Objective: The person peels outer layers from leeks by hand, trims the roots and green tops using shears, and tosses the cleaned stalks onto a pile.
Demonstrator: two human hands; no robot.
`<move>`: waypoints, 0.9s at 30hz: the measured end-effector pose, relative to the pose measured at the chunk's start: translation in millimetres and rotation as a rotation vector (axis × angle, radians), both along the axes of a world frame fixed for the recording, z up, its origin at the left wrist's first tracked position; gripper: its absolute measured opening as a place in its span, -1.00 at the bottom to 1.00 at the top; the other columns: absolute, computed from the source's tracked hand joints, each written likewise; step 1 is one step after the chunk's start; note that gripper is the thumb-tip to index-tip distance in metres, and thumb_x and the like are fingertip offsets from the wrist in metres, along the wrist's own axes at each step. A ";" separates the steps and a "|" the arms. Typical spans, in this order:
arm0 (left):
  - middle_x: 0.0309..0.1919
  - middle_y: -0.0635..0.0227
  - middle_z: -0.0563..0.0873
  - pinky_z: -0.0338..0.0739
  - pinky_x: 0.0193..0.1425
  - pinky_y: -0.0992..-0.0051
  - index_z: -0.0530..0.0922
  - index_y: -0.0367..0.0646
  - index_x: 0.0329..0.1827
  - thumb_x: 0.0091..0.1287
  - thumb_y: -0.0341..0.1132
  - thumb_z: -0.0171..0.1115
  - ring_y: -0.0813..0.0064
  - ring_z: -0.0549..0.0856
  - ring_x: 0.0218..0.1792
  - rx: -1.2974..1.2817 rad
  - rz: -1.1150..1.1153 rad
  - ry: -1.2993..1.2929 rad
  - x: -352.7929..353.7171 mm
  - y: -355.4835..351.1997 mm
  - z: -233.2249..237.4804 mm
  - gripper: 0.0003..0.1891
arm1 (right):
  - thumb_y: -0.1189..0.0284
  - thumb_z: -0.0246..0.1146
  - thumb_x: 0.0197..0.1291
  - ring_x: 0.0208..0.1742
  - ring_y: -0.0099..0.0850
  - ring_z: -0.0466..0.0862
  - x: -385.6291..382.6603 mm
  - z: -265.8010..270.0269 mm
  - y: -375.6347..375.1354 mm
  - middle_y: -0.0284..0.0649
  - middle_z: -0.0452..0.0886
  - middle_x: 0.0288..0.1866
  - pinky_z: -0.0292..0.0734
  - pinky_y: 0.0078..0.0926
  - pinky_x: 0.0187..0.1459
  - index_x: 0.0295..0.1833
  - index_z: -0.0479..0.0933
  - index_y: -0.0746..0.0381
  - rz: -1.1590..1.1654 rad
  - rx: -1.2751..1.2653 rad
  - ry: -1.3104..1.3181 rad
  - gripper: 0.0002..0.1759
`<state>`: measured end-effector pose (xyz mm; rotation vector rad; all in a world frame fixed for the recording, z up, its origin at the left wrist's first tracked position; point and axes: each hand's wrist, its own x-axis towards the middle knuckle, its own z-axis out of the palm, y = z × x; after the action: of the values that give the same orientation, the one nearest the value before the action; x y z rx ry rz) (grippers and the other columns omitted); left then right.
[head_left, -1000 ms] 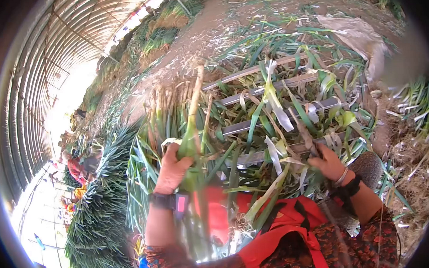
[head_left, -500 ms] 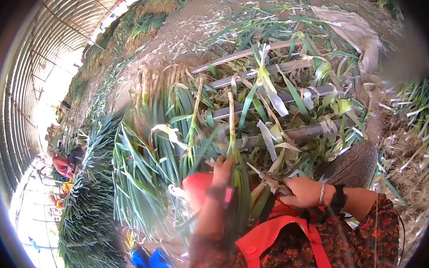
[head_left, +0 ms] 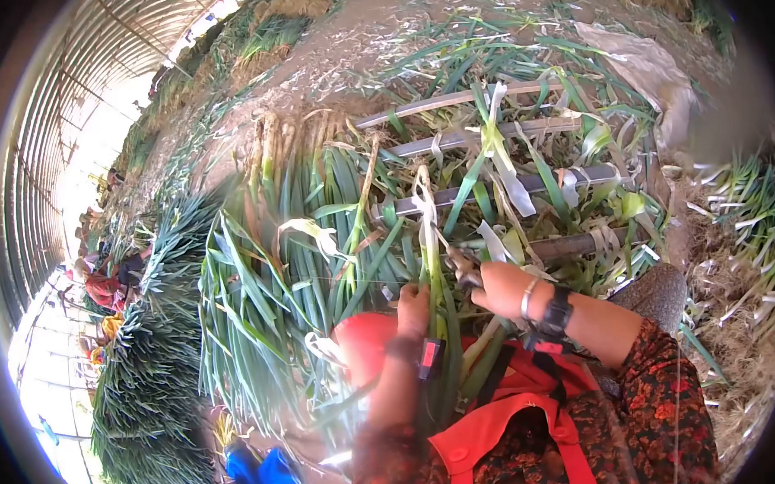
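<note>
My left hand (head_left: pixel 414 310) is closed around the leafy part of a green onion (head_left: pixel 429 231), its root end pointing away from me. The onion's stem looks pale, with loose skin near the root end. My right hand (head_left: pixel 504 289) grips what looks like an air blow gun (head_left: pixel 463 266), its thin tip close to the right side of the stem. The tool is partly hidden by my fingers. To the left of my left hand lies a thick row of green onions (head_left: pixel 300 220), roots away from me.
A slatted rack (head_left: pixel 523 188) strewn with peeled leaves stands ahead. A large pile of green onions (head_left: pixel 147 391) lies at the left, near a person in red (head_left: pixel 104 291). Peeled onions (head_left: pixel 754 217) lie at the far right. A blue bag (head_left: pixel 264 477) is at lower left.
My right hand has moved left and forward, bringing the tool next to the stem. The onion's stem now looks whiter, with its skin loosened. My left hand keeps its hold.
</note>
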<state>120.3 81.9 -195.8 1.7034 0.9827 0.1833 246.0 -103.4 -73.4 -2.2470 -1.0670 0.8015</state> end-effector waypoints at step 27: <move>-0.18 -0.03 0.72 0.57 0.04 0.33 0.54 -0.37 -0.01 0.12 -0.12 0.40 0.14 0.72 -0.09 0.359 -0.273 0.192 -2.5 -2.5 36.8 -0.48 | 0.29 0.28 0.07 -0.21 0.10 0.66 -22.4 -7.2 -35.6 0.19 0.64 -0.26 0.56 -0.08 -0.14 -0.18 0.52 0.49 0.031 0.056 -0.016 -0.58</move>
<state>117.8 79.5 -159.0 2.1980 0.8804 0.0158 223.6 -139.0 -80.6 -2.1985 -1.1208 0.7584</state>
